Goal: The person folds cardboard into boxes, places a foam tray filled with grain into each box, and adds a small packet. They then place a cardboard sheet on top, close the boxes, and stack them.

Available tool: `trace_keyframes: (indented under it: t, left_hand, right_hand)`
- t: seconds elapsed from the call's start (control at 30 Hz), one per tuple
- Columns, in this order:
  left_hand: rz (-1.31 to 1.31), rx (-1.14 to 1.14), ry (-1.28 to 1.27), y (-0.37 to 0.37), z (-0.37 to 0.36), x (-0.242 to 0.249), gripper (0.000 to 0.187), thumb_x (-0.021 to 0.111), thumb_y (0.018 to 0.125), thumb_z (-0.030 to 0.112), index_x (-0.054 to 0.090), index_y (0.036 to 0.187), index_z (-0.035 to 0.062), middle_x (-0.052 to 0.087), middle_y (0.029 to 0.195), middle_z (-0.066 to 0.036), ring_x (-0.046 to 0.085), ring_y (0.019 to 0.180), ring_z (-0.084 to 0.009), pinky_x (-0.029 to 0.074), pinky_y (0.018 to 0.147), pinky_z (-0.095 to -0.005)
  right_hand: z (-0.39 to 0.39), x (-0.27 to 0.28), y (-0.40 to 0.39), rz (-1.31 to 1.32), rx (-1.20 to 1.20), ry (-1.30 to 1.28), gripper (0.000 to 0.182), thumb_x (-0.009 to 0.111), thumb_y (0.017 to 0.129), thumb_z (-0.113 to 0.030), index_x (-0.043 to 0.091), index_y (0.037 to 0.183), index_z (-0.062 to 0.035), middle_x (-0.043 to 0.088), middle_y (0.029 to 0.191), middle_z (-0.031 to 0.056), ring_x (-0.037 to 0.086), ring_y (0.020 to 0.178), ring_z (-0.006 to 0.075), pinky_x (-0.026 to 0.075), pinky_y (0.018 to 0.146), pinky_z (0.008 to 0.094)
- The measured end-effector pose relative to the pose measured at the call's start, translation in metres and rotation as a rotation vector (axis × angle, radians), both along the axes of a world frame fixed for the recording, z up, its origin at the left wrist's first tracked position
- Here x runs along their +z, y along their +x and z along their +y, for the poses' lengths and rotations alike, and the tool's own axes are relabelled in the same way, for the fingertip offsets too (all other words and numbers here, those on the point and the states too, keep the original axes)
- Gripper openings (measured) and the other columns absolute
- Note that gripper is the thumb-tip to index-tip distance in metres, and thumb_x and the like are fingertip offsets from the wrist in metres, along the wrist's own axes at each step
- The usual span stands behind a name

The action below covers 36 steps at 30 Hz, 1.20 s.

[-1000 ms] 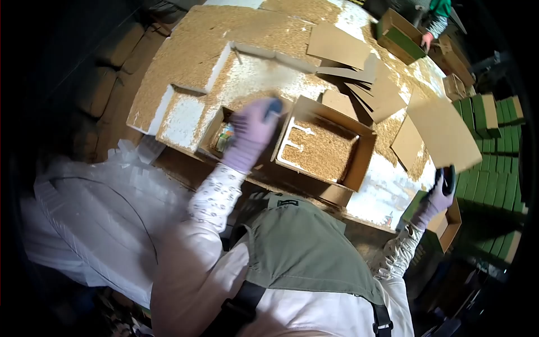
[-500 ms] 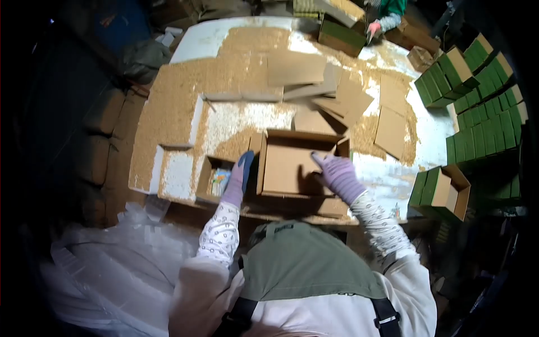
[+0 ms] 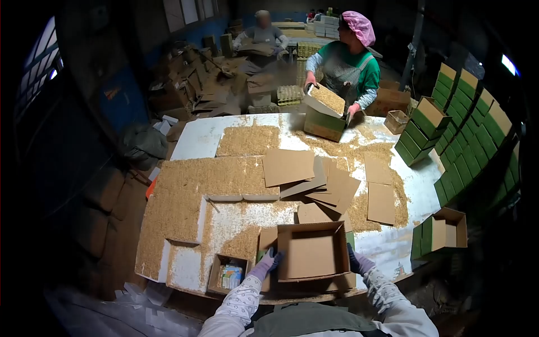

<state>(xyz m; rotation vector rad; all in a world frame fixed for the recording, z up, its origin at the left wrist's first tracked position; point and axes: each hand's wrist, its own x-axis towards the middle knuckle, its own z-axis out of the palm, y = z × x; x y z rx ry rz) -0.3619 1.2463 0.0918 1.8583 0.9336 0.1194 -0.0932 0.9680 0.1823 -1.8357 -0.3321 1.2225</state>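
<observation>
An open brown cardboard box is in front of me, its bare inside facing up. My left hand, in a purple glove with dark fingers, grips its left side. Against the right side is my right hand, closed on the wall, with some fingers hidden behind it. Cardboard and a bit of green show beside and under the box. Left of my left hand stands a small open carton with colourful packets in it.
Blocks of straw-coloured material cover the left of the white table. Loose cardboard sheets lie beyond the box. Green boxes are stacked at right. Across the table, a co-worker tilts a white-sided block over a green box.
My view has tilted up. My right hand has left the box's inside for its right side, and my left hand has come onto its left side.
</observation>
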Motion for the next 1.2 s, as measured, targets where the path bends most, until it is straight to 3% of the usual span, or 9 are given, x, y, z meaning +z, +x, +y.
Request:
trace_keyframes:
  t: [0.13, 0.37, 0.43, 0.53, 0.67, 0.77, 0.9, 1.07, 1.2]
  left_hand:
    - [0.076, 0.151, -0.007, 0.011, -0.029, 0.04, 0.097, 0.077, 0.068, 0.062, 0.044, 0.141, 0.0057, 0.055, 0.133, -0.02, 0.053, 0.122, -0.0352, 0.042, 0.104, -0.0423]
    - [-0.556, 0.236, -0.681, 0.02, -0.083, 0.106, 0.097, 0.08, 0.075, 0.017, 0.022, 0.152, 0.0077, 0.039, 0.146, -0.011, 0.046, 0.126, -0.0229, 0.041, 0.103, -0.0346]
    - [-0.548, 0.326, -0.772, 0.042, -0.115, 0.161, 0.073, 0.069, 0.08, 0.017, 0.037, 0.145, 0.0068, 0.053, 0.131, -0.012, 0.054, 0.118, -0.0267, 0.043, 0.103, -0.0384]
    - [-0.562, 0.222, -1.186, 0.071, -0.141, 0.137, 0.058, 0.059, 0.086, 0.025, 0.044, 0.139, 0.0089, 0.056, 0.131, -0.015, 0.056, 0.118, -0.032, 0.047, 0.101, -0.0459]
    - [-0.48, 0.05, -1.216, 0.172, -0.207, 0.148, 0.052, 0.055, 0.089, 0.032, 0.048, 0.136, 0.0093, 0.057, 0.13, -0.014, 0.056, 0.117, -0.0311, 0.048, 0.099, -0.0457]
    - [-0.465, -0.087, -1.231, 0.274, -0.267, 0.162, 0.05, 0.052, 0.092, 0.037, 0.05, 0.134, 0.0096, 0.058, 0.129, -0.013, 0.056, 0.116, -0.0305, 0.048, 0.098, -0.0456]
    - [-0.471, -0.267, -1.266, 0.419, -0.365, 0.209, 0.049, 0.048, 0.095, 0.044, 0.054, 0.131, 0.0101, 0.059, 0.128, -0.012, 0.057, 0.115, -0.0296, 0.049, 0.097, -0.0454]
    - [-0.262, -0.266, -1.386, 0.543, -0.475, 0.219, 0.048, 0.051, 0.094, 0.046, 0.056, 0.127, 0.0125, 0.057, 0.129, -0.011, 0.057, 0.114, -0.0299, 0.048, 0.096, -0.0462]
    - [-0.314, -0.282, -0.518, 0.544, -0.51, 0.161, 0.077, 0.064, 0.087, 0.046, 0.034, 0.15, 0.0142, 0.04, 0.147, -0.017, 0.045, 0.131, -0.0279, 0.041, 0.102, -0.0396]
  right_hand:
    - [0.042, 0.068, -0.048, -0.391, 0.14, -0.06, 0.086, 0.072, 0.079, -0.056, 0.047, 0.137, 0.0016, 0.057, 0.131, 0.0158, 0.053, 0.118, 0.024, 0.042, 0.101, 0.0358]
    - [-0.021, 0.014, 0.001, 0.048, 0.002, 0.324, 0.053, 0.07, 0.089, -0.038, 0.058, 0.125, -0.0003, 0.065, 0.114, 0.0099, 0.059, 0.101, 0.0179, 0.046, 0.093, 0.0323]
    - [-0.064, -0.045, 0.019, -0.489, 0.005, 0.47, 0.044, 0.056, 0.099, -0.035, 0.059, 0.125, 0.0, 0.067, 0.11, 0.0088, 0.062, 0.095, 0.0177, 0.049, 0.089, 0.0313]
    - [-0.159, 0.061, 0.052, 0.011, -0.284, 0.368, 0.039, 0.047, 0.102, -0.029, 0.064, 0.12, 0.0014, 0.07, 0.101, 0.0077, 0.065, 0.088, 0.014, 0.052, 0.082, 0.0281]
    - [-0.321, 0.129, 0.185, -0.777, -0.781, 0.686, 0.031, 0.045, 0.101, -0.014, 0.063, 0.119, 0.0015, 0.069, 0.111, 0.0134, 0.066, 0.101, 0.0203, 0.051, 0.09, 0.0307]
    - [-0.459, 0.138, 0.296, -1.405, -1.045, -0.095, 0.036, 0.045, 0.101, -0.028, 0.065, 0.114, -0.0007, 0.068, 0.106, 0.02, 0.064, 0.102, 0.0327, 0.048, 0.088, 0.0385]
    - [-0.525, 0.127, 0.357, 0.095, -0.803, 0.014, 0.073, 0.033, 0.094, -0.067, 0.066, 0.116, -0.0056, 0.072, 0.097, 0.0149, 0.067, 0.09, 0.0317, 0.05, 0.089, 0.0398]
    - [-0.627, 0.042, 0.386, -0.794, -0.311, -0.494, 0.039, 0.047, 0.098, -0.03, 0.053, 0.132, -0.0113, 0.066, 0.105, 0.0064, 0.063, 0.091, 0.0205, 0.05, 0.084, 0.0329]
    - [-0.599, 0.106, 0.36, -0.057, -1.181, 0.253, 0.053, 0.052, 0.093, -0.054, 0.053, 0.132, -0.0181, 0.061, 0.111, 0.0001, 0.057, 0.094, 0.0165, 0.046, 0.083, 0.0338]
